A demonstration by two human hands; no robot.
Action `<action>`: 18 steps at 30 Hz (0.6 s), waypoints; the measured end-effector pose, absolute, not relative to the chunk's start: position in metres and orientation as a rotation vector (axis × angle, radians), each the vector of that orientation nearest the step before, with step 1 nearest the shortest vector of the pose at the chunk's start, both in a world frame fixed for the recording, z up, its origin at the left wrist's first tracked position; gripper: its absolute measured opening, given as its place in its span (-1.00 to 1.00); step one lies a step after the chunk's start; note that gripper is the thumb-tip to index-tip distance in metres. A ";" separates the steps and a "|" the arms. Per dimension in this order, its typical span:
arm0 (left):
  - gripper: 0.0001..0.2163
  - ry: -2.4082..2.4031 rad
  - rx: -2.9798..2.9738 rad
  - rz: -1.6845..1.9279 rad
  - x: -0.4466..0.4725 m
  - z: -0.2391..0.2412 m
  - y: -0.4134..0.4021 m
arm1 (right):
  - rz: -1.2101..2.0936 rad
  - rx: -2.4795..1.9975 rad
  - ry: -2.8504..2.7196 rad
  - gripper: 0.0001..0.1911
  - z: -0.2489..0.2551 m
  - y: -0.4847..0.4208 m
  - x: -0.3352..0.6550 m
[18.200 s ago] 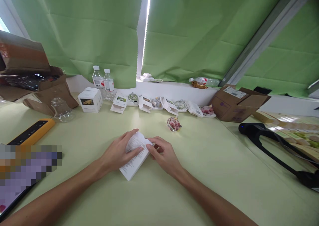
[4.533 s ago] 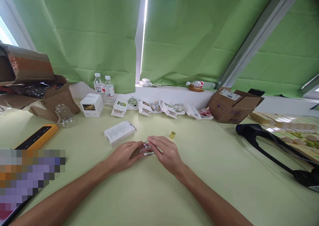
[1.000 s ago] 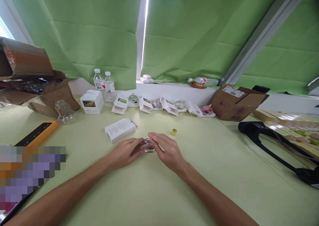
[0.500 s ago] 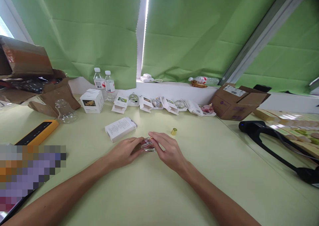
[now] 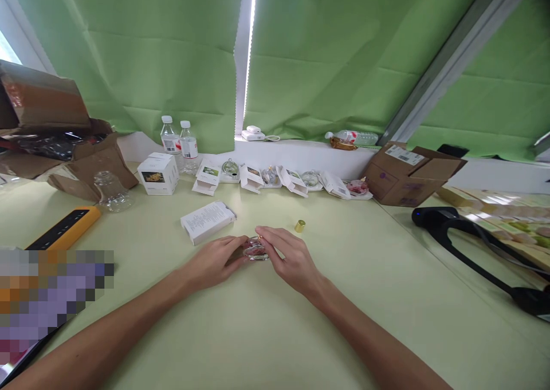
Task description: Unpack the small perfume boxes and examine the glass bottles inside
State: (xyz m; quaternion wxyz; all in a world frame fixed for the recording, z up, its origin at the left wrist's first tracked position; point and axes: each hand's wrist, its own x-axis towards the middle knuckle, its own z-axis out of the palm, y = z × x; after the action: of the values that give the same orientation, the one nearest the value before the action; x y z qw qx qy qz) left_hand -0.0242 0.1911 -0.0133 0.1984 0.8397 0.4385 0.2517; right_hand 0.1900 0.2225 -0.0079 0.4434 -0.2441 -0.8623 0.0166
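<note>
A small round glass bottle (image 5: 255, 251) with pink contents lies on the pale table between my two hands. My left hand (image 5: 215, 259) curls around its left side, fingers closed on it. My right hand (image 5: 289, 257) grips its right side, thumb and forefinger pinched at the bottle's top. A small gold cap (image 5: 299, 225) stands loose on the table just beyond my right hand. A white printed carton (image 5: 207, 221) lies flat just beyond my left hand.
A row of open white cartons and glass bottles (image 5: 275, 178) lines the back wall, with two water bottles (image 5: 179, 142). Cardboard boxes stand back left (image 5: 81, 166) and back right (image 5: 404, 175). An orange-edged device (image 5: 64, 228) lies left, a black handle (image 5: 472, 247) right.
Since 18 s ago the white carton left my hands and lies on the table, and the bottle's cap is off. Over the last second my hands have barely shifted on the bottle.
</note>
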 end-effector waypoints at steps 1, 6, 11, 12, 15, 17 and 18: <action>-0.72 1.227 2.349 0.701 -0.024 -0.013 0.191 | 0.041 -0.606 -2.139 -0.60 -0.008 0.223 0.190; -0.74 1.228 2.345 0.707 -0.024 -0.012 0.190 | 0.044 -0.600 -2.140 -0.58 -0.009 0.223 0.191; -0.73 1.215 2.347 0.719 -0.024 -0.014 0.191 | 0.032 -0.601 -2.134 -0.60 -0.008 0.223 0.191; -0.73 1.212 2.347 0.719 -0.024 -0.014 0.191 | 0.031 -0.600 -2.134 -0.61 -0.008 0.223 0.191; -0.74 1.208 2.345 0.712 -0.024 -0.014 0.191 | 0.036 -0.598 -2.134 -0.61 -0.007 0.223 0.191; -0.73 1.213 2.340 0.718 -0.024 -0.013 0.191 | 0.042 -0.600 -2.134 -0.60 -0.007 0.223 0.191; -0.73 1.215 2.339 0.722 -0.024 -0.013 0.191 | 0.045 -0.601 -2.134 -0.60 -0.008 0.223 0.191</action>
State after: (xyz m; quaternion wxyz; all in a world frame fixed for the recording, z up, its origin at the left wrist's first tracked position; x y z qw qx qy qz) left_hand -0.0241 0.1907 -0.0131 0.2031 0.8381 0.4352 0.2587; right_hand 0.1906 0.2228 -0.0076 0.4458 -0.2427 -0.8614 0.0180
